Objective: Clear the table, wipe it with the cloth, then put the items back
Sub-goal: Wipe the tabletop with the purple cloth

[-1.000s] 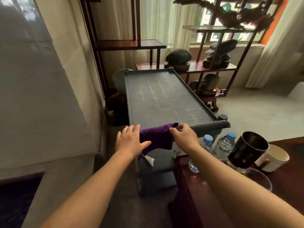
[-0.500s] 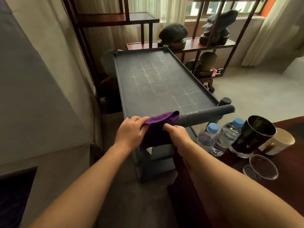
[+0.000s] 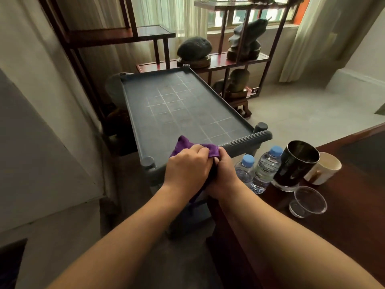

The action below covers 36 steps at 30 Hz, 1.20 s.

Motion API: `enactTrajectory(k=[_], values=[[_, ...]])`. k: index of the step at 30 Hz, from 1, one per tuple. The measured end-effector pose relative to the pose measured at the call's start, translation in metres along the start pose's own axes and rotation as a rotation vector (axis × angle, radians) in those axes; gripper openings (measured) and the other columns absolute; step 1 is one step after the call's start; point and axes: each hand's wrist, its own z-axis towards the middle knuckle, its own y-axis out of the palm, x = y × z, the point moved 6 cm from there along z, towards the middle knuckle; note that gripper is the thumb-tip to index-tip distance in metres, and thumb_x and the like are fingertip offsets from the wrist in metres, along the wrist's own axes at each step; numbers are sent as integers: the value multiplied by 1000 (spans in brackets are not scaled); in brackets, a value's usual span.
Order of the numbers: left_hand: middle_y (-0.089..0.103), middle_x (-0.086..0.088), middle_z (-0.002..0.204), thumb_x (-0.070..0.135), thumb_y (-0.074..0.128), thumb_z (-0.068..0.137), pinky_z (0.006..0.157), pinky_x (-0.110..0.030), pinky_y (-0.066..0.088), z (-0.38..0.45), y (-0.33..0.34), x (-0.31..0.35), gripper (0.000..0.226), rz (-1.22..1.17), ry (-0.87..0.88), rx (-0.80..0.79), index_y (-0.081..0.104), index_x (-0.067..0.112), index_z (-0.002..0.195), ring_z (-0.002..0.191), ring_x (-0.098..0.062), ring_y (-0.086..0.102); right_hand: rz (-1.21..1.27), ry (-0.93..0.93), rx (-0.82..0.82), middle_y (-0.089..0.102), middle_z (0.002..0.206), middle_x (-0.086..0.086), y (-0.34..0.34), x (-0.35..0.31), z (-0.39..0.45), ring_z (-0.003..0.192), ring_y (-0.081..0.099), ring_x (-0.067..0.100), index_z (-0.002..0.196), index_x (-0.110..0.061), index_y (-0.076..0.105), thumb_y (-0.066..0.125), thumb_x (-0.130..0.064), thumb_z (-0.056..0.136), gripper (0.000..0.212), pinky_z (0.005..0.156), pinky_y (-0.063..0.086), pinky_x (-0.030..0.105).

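Note:
A grey cart table [image 3: 166,105] with a gridded top stands ahead of me. A purple cloth [image 3: 183,143] is bunched at its near edge, by the ribbed handle [image 3: 248,140]. My left hand [image 3: 187,167] and my right hand [image 3: 224,174] are pressed together, both gripping the cloth; most of it is hidden between them. To the right, on a dark wooden table [image 3: 354,205], stand two water bottles [image 3: 262,170], a black cup [image 3: 295,163], a white mug [image 3: 325,167] and a clear glass bowl [image 3: 308,202].
A dark wooden shelf unit [image 3: 208,59] with stone ornaments stands behind the cart, in front of a curtained window. A pale wall [image 3: 31,122] runs along the left. Light floor [image 3: 302,113] lies to the right of the cart.
My hands have come together and gathered the cloth into a bunch at the cart's near edge; a second ago they were apart with the cloth spread between them.

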Motion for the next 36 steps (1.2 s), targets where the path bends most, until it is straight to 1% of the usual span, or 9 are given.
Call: enactTrajectory(k=[4,7,9,11,15,21,24,29,36], values=[[65,-2,119,43,41,95,78,-39,52,2,9,25,40,34,52,-112,64,16,116,103,-25,60,98,-37,-74,68,106,15,-2,-21,-23,108,62,30,108,-4,69,56,-64,82,67,106,40,43],[67,-7,115,38,51,87,75,-40,50,1,-6,52,41,16,142,-75,67,11,114,99,-28,59,61,-97,-88,70,83,9,-6,-44,-41,86,68,23,85,-7,71,59,-39,88,35,91,51,33],[67,-7,113,38,52,83,75,-41,48,2,-19,74,43,-3,194,-43,68,9,111,99,-28,57,38,-153,-104,68,68,4,-10,-64,-56,70,67,18,68,-11,70,57,-29,88,30,74,54,26],[64,-5,120,40,48,85,84,-42,44,4,-31,96,44,-25,234,-42,66,11,113,108,-26,53,24,-207,-93,67,66,4,-13,-84,-75,66,67,17,65,-11,70,56,-26,87,31,69,54,25],[63,-5,127,39,48,89,95,-43,40,7,-49,145,40,-111,311,20,69,13,113,118,-28,50,71,-363,-71,70,74,6,-30,-122,-118,75,69,18,77,-8,74,56,-26,87,27,75,56,29],[59,-5,135,37,47,90,99,-45,37,-9,-34,234,40,-185,477,-41,67,16,117,126,-29,47,200,-534,71,71,82,10,-101,-150,-196,80,71,23,86,-6,73,45,-21,98,34,74,56,32],[57,-6,137,37,50,87,102,-45,35,-26,-17,280,42,-220,552,-96,65,16,121,131,-30,45,247,-529,172,69,100,15,-141,-149,-238,94,68,28,108,-5,65,44,-22,97,29,86,54,37],[51,-10,143,44,56,85,110,-49,30,-69,13,355,57,-256,687,-174,55,16,136,137,-33,40,293,-585,294,69,112,17,-211,-140,-325,104,66,29,111,-2,69,42,-24,94,39,89,52,38],[51,-12,143,55,60,85,108,-54,33,-128,73,421,65,-230,790,-311,54,14,135,136,-35,40,416,-626,660,63,125,20,-307,-97,-446,114,61,34,122,-1,61,52,-21,86,42,97,45,46]])
